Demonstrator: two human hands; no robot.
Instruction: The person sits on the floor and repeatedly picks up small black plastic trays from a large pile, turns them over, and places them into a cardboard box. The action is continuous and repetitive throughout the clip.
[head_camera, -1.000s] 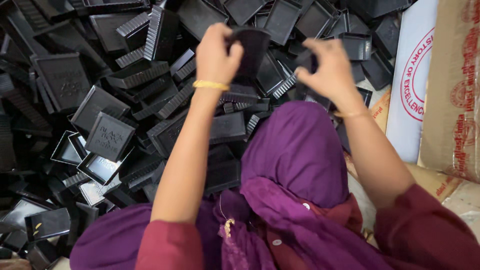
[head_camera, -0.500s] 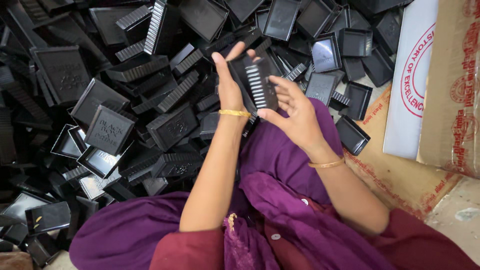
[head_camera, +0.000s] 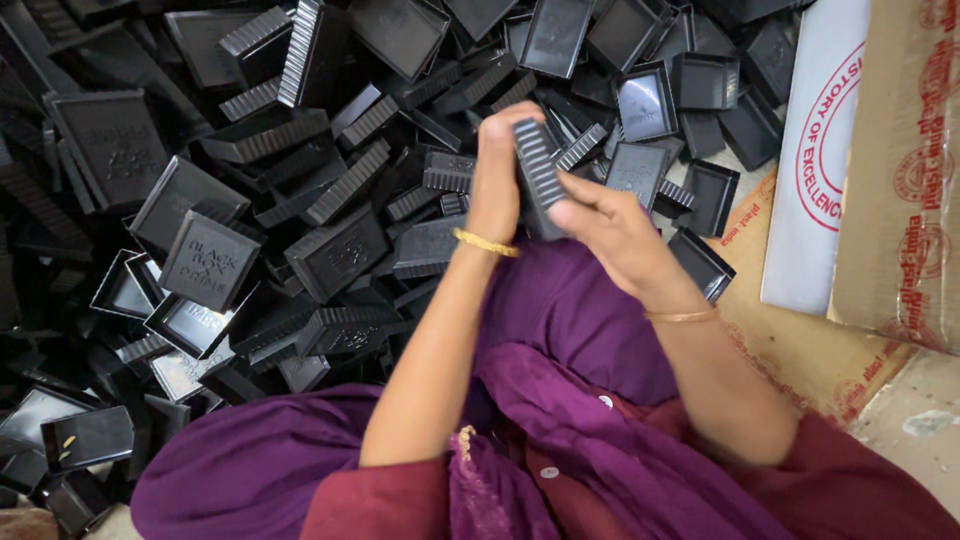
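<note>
Black ribbed plastic box (head_camera: 538, 172), a small rectangular piece held on edge, sits pressed between your two hands above your lap. Your left hand (head_camera: 495, 180) lies flat against its left face with fingers straight up, and your right hand (head_camera: 610, 225) closes over its near right side, thumb and fingers wrapped on the ribbed wall. Half a second ago the box faced you open and flat across your palms; now it is turned edgewise and squeezed from both sides, which reads as two halves being pushed together. A second ago both hands were out over the heap, each on a separate piece. A thin gold bangle (head_camera: 486, 243) rings your left wrist. Purple cloth (head_camera: 570, 320) covers your lap just below the hands. Beyond them, far and left, spreads the heap of loose black plastic trays and lids (head_camera: 250, 200). A brown cardboard carton (head_camera: 900, 180) stands at the right.
</note>
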